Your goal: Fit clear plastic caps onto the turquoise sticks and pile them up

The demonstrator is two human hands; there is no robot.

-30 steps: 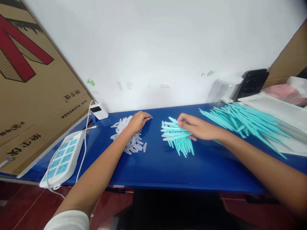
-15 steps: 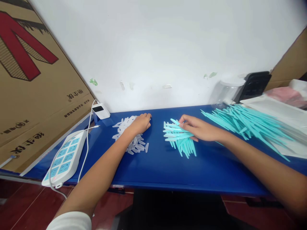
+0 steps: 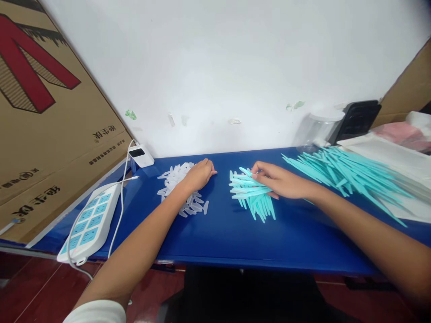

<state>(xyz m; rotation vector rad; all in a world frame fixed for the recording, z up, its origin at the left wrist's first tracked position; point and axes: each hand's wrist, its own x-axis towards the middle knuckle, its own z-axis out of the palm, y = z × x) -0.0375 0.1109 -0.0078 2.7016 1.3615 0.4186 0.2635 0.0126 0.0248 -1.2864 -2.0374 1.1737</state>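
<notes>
My left hand [image 3: 201, 175] is at the right edge of a pile of small translucent plastic caps [image 3: 175, 177]. Its fingers are curled together, and whatever may be in them is hidden. Over a smaller stack of slim turquoise plastic sticks [image 3: 257, 204], my right hand [image 3: 278, 179] pinches one turquoise stick [image 3: 245, 171] between thumb and fingers. Pale translucent ends show at the left and upper side of that stack. Farther right lies a large heap of longer-looking turquoise sticks [image 3: 350, 172], spread in a loose fan.
A white power strip [image 3: 94, 220] with cables and a small white device with a dark screen [image 3: 141, 155] sit at the left of the blue table [image 3: 215, 242]. Cardboard [image 3: 60, 148] stands along the left. A clear lidded jar [image 3: 319, 130] and a black object [image 3: 358, 119] stand back right.
My left hand has shifted slightly right, away from the caps, and its fingers have curled closer together. My right hand stays in place with the turquoise stick.
</notes>
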